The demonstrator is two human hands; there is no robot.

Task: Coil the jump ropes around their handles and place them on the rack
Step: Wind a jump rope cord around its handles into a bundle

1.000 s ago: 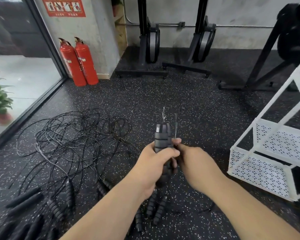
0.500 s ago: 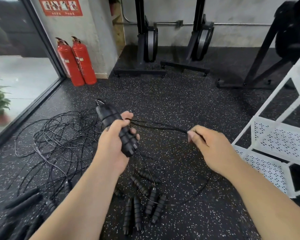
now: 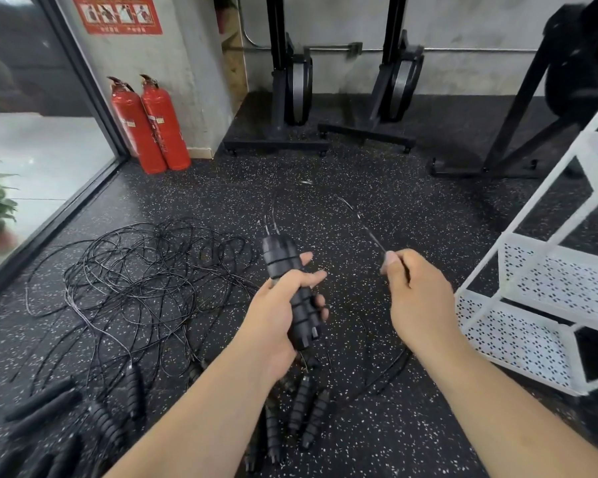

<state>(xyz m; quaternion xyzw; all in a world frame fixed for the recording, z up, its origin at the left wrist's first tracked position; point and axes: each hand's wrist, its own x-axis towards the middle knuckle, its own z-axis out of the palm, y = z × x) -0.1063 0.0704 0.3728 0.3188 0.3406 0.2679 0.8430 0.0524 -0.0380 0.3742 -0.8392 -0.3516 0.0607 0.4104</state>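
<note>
Left hand (image 3: 273, 319) grips the paired handles (image 3: 280, 257), swung back upright from their leftward tilt, right hand (image 3: 422, 301) pinches the rope (image 3: 368, 231) raised beside them, likely mid-wrap, rack (image 3: 532, 281) not yet reached.

A dark speckled floor (image 3: 377, 443) was covered on the left by a tangle of loose ropes (image 3: 145, 270). Wrapped black handles (image 3: 301, 405) were laid at the near middle, two red fire extinguishers (image 3: 149, 125) were stood by the wall, and a white rack (image 3: 518, 326) was stood at the right.
</note>
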